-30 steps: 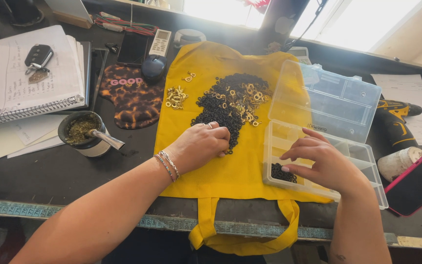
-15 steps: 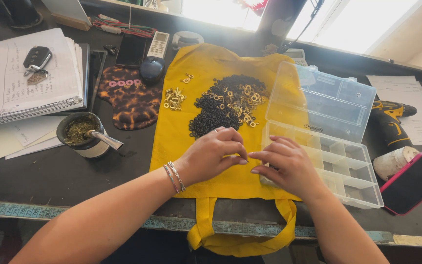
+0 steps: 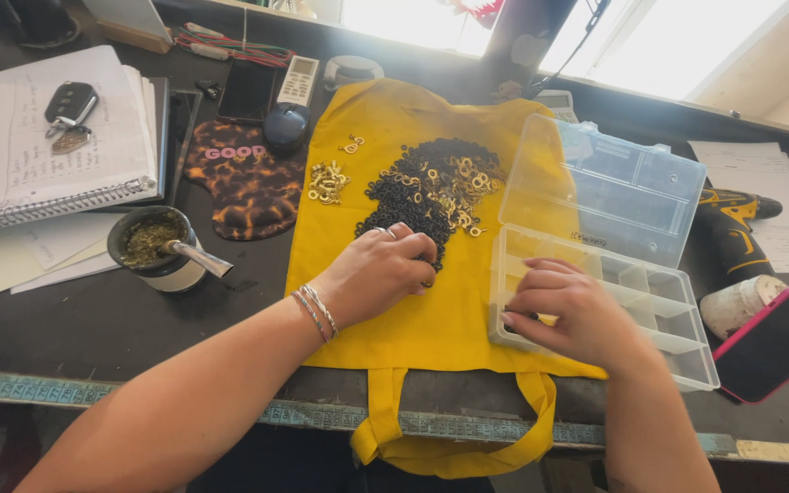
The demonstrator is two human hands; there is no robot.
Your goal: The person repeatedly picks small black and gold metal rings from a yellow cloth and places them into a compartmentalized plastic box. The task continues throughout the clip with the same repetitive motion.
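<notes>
A yellow cloth bag (image 3: pixel 385 137) lies flat on the dark table. On it sits a pile of small black rings mixed with gold ones (image 3: pixel 431 187), with a small heap of gold pieces (image 3: pixel 326 183) to its left. My left hand (image 3: pixel 376 274) rests at the pile's near edge, fingers curled over some rings. My right hand (image 3: pixel 568 310) reaches into the near left compartment of a clear plastic organiser box (image 3: pixel 678 319), fingertips pinched together. The box lid (image 3: pixel 604 187) stands open.
A cup with a metal straw (image 3: pixel 157 251), a spiral notebook with a car key (image 3: pixel 70 105), a patterned pad (image 3: pixel 244 187), a computer mouse (image 3: pixel 285 128) and a remote stand at the left. A phone in a pink case (image 3: pixel 773 342), a yellow power tool and papers lie at the right.
My right hand left the box, met my left hand over the cloth, then went back to the box's near compartment. My left hand returned to the pile's edge.
</notes>
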